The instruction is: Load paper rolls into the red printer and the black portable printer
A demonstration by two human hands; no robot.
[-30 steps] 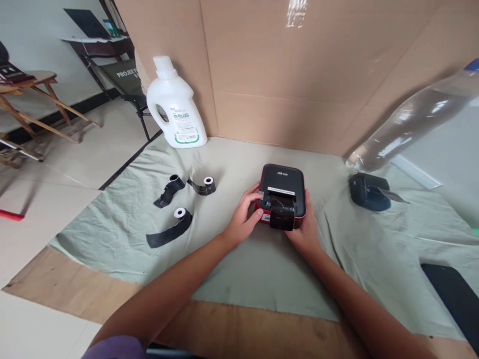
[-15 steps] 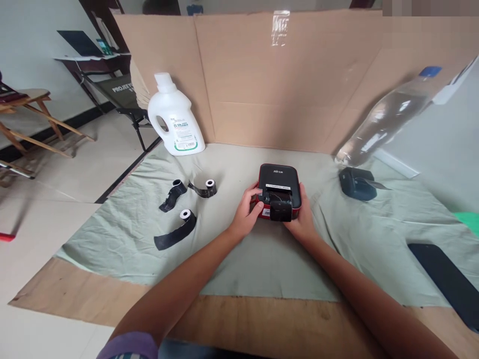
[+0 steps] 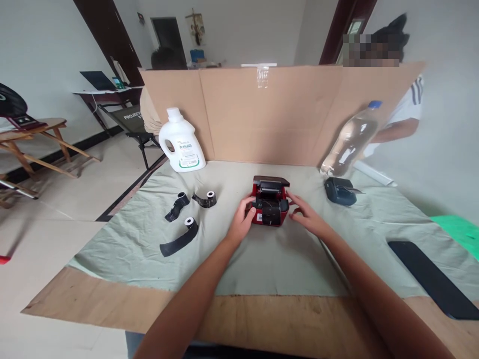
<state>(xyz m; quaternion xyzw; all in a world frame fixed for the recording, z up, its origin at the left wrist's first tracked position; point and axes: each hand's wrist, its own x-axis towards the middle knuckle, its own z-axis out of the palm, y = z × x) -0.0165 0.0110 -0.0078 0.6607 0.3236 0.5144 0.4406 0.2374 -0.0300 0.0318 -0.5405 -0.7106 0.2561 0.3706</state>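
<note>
While three rolls (image 3: 190, 229) lie leftward, left fingers (image 3: 245, 202) pinch one open printer (image 3: 270, 191), right fingers (image 3: 300, 202) spread.

Printer lid (image 3: 271, 181): down before, now raised, interior exposed.
Right-hand grip (image 3: 309, 219): loosened from around the printer (image 3: 284, 205), fingertips now at its right side.
View: tilted higher, person (image 3: 406, 102) now showing behind cardboard (image 3: 262, 119).

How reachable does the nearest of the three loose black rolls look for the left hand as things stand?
Probably yes: only cloth shows between the left hand and that black roll, though the hand would first have to leave the red-and-black device.
</note>
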